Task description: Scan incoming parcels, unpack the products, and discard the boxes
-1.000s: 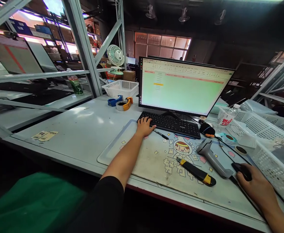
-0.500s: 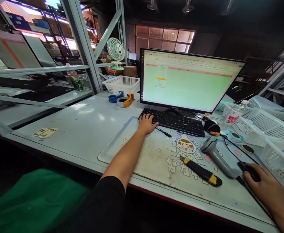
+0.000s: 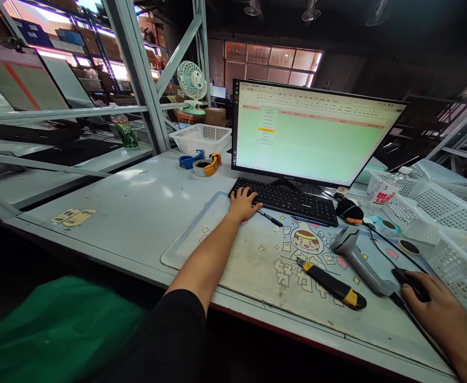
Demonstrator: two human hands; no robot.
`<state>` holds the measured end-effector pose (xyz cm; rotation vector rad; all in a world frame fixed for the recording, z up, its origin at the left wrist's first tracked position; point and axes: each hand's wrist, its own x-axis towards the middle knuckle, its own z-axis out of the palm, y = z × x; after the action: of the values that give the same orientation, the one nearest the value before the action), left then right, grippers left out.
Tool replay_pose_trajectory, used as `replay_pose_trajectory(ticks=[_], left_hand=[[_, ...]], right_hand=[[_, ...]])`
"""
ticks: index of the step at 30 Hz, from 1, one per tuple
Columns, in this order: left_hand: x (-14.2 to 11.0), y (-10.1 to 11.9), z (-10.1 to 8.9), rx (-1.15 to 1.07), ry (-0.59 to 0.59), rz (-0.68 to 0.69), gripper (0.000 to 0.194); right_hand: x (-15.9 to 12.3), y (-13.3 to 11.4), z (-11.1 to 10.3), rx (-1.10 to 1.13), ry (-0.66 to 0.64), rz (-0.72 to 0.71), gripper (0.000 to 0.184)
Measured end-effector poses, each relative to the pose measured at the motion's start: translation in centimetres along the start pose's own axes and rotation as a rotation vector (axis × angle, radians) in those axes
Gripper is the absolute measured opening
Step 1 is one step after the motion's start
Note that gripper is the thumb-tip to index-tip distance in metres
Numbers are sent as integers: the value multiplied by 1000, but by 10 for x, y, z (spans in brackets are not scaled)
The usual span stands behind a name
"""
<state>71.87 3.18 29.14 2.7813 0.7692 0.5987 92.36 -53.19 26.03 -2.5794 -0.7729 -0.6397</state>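
My left hand (image 3: pixel 243 204) lies with fingers spread on the left end of a black keyboard (image 3: pixel 297 202). Just right of its thumb is a black pen (image 3: pixel 270 217). At the right, my right hand (image 3: pixel 436 306) is wrapped over a black computer mouse (image 3: pixel 411 284). A grey barcode scanner (image 3: pixel 363 263) rests on the desk mat (image 3: pixel 233 266), left of the mouse. Nearer the front edge lies a black and yellow utility knife (image 3: pixel 333 284). Behind the keyboard stands a monitor (image 3: pixel 313 143) showing a spreadsheet with a highlighted yellow cell.
Two tape dispensers (image 3: pixel 205 166) sit left of the monitor, before a white basket (image 3: pixel 201 139). White perforated baskets (image 3: pixel 444 213) and a plastic bottle (image 3: pixel 389 189) crowd the right side. Tags (image 3: pixel 74 217) lie at the left. A metal post (image 3: pixel 138 74) rises behind.
The view has shifted very slightly. Both hands stay in place, the left on the keyboard and the right on the mouse.
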Motion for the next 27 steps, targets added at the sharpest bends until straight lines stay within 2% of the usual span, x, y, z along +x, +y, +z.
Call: replay_pose_trajectory(ticks=[8,19,27], left_hand=[[-3,1,-4,7,8,-11,56],[1,-3,3,6,29,-16,58],[0,-2,1,5,21,-21,59]], right_hand=[[0,5,2,-25,-33,53,62],[0,7,4,-13,-25,36,62],[0,5,3,-8,-30,46,64]])
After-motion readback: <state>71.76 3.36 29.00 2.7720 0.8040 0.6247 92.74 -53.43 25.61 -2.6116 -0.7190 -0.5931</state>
